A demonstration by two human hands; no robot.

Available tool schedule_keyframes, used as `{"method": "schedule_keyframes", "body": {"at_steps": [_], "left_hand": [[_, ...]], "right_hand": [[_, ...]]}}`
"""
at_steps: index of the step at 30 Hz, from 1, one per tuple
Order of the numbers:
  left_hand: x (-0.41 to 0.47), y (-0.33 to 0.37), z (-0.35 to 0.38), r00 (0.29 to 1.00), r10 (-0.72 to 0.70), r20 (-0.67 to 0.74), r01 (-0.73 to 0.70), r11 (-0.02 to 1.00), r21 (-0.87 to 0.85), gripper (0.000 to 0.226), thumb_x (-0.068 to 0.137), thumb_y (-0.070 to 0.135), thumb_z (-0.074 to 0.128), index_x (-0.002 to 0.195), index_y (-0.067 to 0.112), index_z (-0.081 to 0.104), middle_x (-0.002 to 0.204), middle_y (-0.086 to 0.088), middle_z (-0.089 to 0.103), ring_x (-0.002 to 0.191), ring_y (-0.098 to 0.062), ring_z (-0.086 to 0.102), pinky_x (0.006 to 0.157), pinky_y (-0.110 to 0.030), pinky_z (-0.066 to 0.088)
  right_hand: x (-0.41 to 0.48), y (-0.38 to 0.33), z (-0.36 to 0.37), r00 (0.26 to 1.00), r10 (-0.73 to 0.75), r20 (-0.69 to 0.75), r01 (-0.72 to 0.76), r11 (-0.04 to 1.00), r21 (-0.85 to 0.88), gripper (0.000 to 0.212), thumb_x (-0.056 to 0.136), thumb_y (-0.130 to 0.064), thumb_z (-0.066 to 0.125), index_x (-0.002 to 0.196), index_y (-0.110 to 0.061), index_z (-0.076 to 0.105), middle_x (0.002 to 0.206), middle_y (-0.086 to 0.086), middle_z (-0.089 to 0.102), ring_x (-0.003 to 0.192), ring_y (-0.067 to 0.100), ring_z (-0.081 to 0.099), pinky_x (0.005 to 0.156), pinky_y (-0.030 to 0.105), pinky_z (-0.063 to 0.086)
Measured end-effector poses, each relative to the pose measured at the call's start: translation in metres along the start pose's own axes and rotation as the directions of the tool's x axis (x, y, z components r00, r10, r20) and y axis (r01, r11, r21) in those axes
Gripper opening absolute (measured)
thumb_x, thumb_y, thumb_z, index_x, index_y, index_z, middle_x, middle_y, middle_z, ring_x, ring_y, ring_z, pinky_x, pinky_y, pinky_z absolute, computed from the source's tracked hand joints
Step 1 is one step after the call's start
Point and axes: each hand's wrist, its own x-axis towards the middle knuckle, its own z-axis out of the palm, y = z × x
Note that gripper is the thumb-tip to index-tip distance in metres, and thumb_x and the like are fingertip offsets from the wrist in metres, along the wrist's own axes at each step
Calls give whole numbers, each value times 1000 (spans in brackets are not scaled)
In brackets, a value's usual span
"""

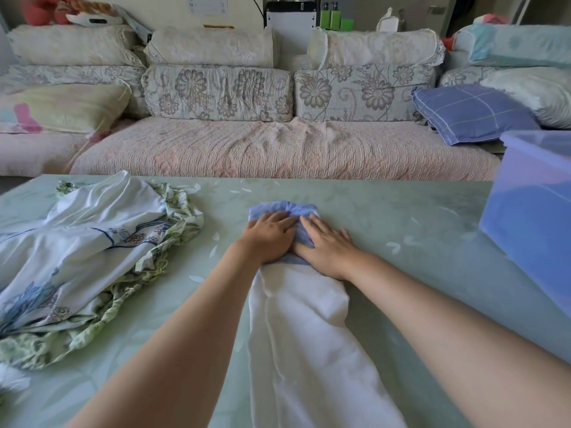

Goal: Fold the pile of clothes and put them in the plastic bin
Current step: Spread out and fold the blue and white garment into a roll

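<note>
Green table (pixel 386 211) | left hand (pixel 270 239), right hand (pixel 329 247) flat, fingers straight, pressing blue-white garment (pixel 296 304)

Clothes pile (pixel 83 257) left on table (pixel 401 217); garment (pixel 296 329) centre; bin (pixel 531 217) right; sofa (pixel 247 149) behind

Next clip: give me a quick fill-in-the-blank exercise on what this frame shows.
The left hand and right hand press flat on the ___ end of the white garment.
The unfolded pile lies ___ of that garment.
The plastic bin stands on the ___ side of the table.
Missing: blue; left; right.
</note>
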Motion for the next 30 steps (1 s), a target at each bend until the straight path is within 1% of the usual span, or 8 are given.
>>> {"method": "schedule_keyframes", "body": {"at_steps": [3, 7, 10, 14, 18, 23, 28, 30], "left_hand": [[-4, -9, 3, 978, -162, 134, 156, 987, 48, 55, 100, 51, 24, 153, 39, 18, 165, 3, 3, 150, -17, 1, 120, -47, 6], [-15, -4, -7, 956, -251, 151, 239, 967, 93, 63, 98, 58, 23, 155, 31, 14, 164, 0, 5, 150, -24, 1, 117, -55, 4], [-30, 4, -17, 994, -98, -38, 105, 957, 269, 54, 101, 42, 34, 151, 23, 28, 159, -1, 26, 147, -26, 18, 118, -43, 13], [-48, 33, -38, 980, 136, -143, -133, 991, 32, 41, 101, 18, 42, 141, 20, 50, 145, -2, 50, 133, -22, 43, 106, -31, 30], [-63, 62, -39, 982, 188, -12, -188, 981, -36, 38, 100, 17, 43, 133, 26, 59, 140, -3, 56, 129, -24, 50, 104, -31, 37], [-91, 76, -24, 975, 212, 60, -213, 977, 4, 34, 97, 22, 46, 127, 25, 64, 138, -4, 56, 130, -27, 47, 107, -35, 36], [-121, 79, -17, 987, 151, -57, -155, 985, -71, 45, 95, 33, 35, 134, 17, 51, 138, -8, 50, 127, -31, 47, 103, -40, 38], [-131, 82, -17, 988, 135, -71, -137, 990, -17, 45, 96, 39, 32, 135, 23, 49, 139, -3, 50, 127, -28, 46, 104, -39, 36]], "right_hand": [[-1, 4, 1, 1000, -10, 23, 10, 1000, -2, 81, 96, -67, 31, 160, -31, -3, 167, -9, -11, 154, 14, -5, 122, 49, -3], [-9, 3, -1, 1000, 7, 19, -7, 1000, -19, 81, 96, -67, 34, 159, -31, -1, 167, -7, -8, 154, 15, -4, 123, 50, -1], [-27, 0, -11, 998, 16, -61, -13, 999, 47, 75, 99, -58, 39, 160, -25, 9, 167, 0, 8, 153, 20, 10, 122, 45, 12], [-65, -3, -28, 963, 177, -205, -158, 982, 106, 48, 97, -35, 44, 142, -16, 44, 146, 13, 42, 136, 31, 39, 110, 38, 33], [-111, -8, -41, 936, 338, -101, -339, 941, 17, 44, 93, -32, 46, 128, -9, 59, 136, 18, 57, 124, 33, 56, 97, 35, 44], [-169, -21, -29, 957, 285, 52, -286, 958, 16, 51, 89, -47, 45, 120, -11, 64, 129, 18, 62, 118, 33, 60, 88, 34, 45], [-205, -38, -12, 979, 199, -32, -191, 965, 178, 26, 94, -34, 52, 80, -14, 61, 107, 20, 68, 105, 35, 62, 66, 31, 35], [-216, -44, -10, 973, 213, -88, -190, 958, 217, 28, 101, -35, 48, 87, -14, 60, 113, 21, 67, 110, 36, 60, 73, 36, 37]]}}
